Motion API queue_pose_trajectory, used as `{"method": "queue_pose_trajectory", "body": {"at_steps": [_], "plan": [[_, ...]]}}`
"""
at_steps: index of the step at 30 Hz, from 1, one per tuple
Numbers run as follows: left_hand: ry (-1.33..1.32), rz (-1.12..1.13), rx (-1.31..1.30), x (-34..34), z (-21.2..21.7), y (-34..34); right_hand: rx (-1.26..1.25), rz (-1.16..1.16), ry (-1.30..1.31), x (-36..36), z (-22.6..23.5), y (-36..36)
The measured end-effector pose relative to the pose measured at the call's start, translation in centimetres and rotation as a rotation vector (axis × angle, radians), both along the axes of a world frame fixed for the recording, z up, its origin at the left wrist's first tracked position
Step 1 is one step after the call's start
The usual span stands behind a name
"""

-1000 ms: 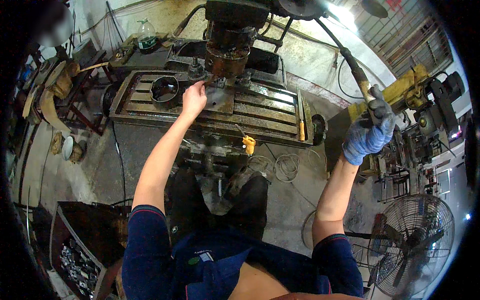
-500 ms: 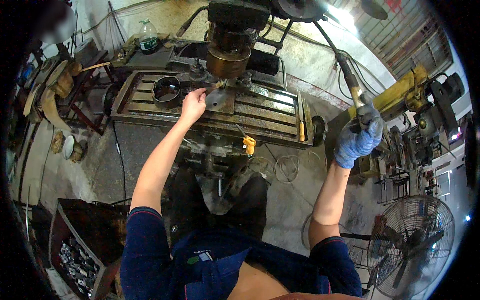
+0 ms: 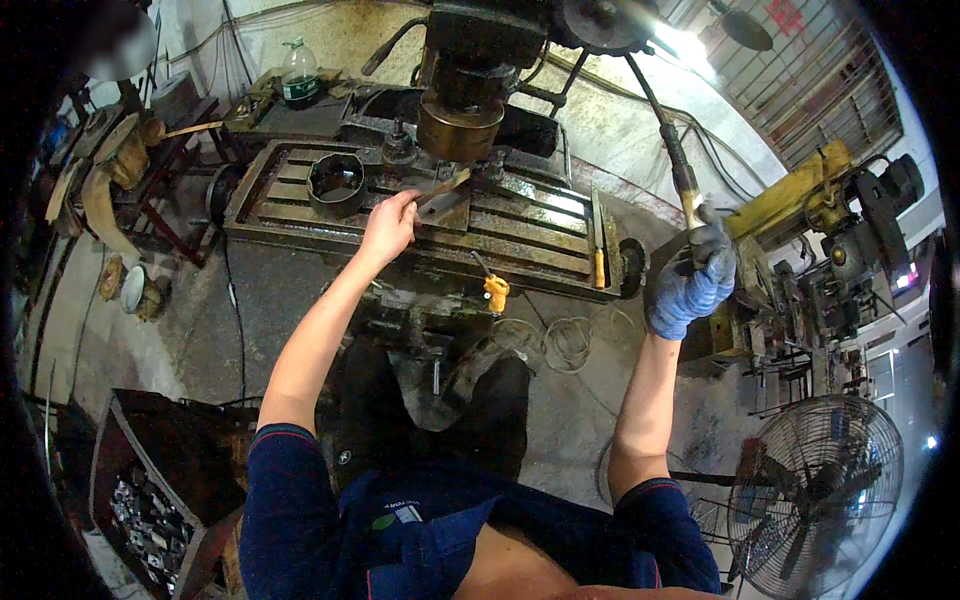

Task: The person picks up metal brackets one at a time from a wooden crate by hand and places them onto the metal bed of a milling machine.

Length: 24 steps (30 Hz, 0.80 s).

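Below, slotted metal table [image 3: 545, 235] over grey floor [image 3: 190, 325]; hands apart, left [image 3: 390, 228] clamped on a brush [image 3: 450, 185], right [image 3: 696, 283] on a lever [image 3: 682, 170].

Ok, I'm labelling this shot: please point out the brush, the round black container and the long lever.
Brush [image 3: 443, 187]: head view, on its body, short of the pale tip.
Round black container [image 3: 336, 207]: head view, on its front wall.
Long lever [image 3: 676, 155]: head view, on its dark shaft.
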<state>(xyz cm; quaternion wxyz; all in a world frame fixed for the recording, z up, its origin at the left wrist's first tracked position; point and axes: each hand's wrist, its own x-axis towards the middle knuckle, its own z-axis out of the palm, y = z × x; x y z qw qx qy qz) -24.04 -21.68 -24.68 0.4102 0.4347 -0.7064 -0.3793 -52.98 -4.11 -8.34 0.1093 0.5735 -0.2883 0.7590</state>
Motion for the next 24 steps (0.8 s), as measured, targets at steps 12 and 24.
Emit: {"method": "queue_pose_trajectory", "body": {"at_steps": [12, 24], "plan": [[0.044, 0.080, -0.108, -0.1, -2.7, -0.9, 0.106, -0.007, -0.079, 0.3, -0.6, 0.5], [0.139, 0.015, 0.097, 0.1, 0.1, 0.1, 0.104, -0.042, -0.031, 0.0, 2.2, 1.3]]}}
